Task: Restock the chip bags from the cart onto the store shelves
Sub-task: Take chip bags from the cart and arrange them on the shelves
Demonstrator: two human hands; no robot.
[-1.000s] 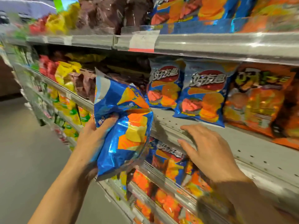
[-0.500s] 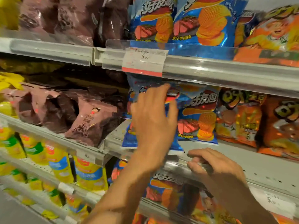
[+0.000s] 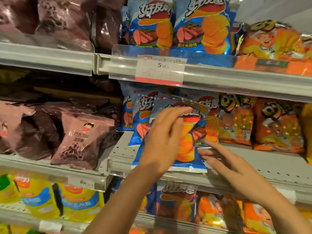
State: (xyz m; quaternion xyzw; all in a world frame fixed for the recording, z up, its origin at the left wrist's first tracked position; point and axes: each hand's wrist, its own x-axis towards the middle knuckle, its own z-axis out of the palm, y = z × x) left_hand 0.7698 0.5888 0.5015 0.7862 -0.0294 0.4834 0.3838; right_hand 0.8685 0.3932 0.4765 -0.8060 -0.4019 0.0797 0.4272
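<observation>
A blue chip bag (image 3: 187,146) with orange ridged chips printed on it stands on the middle shelf (image 3: 253,164), leaning back against two more blue bags of the same kind (image 3: 141,107). My left hand (image 3: 163,137) grips the front bag near its folded top edge, fingers curled over it. My right hand (image 3: 226,166) lies beside the bag's lower right corner with fingers stretched out, fingertips touching the bag and the shelf. No cart is in view.
Orange snack bags (image 3: 276,125) fill the shelf to the right, brown chocolate snack bags (image 3: 82,139) the left bay. The upper shelf rail (image 3: 219,76) carries a price tag (image 3: 160,70) just above my hands. Yellow bags (image 3: 42,200) sit on the lower left shelf.
My left hand carried the blue bag from the aisle up onto the middle shelf and stood it before the other blue bags. My right hand shifted from the shelf edge to the bag's lower corner.
</observation>
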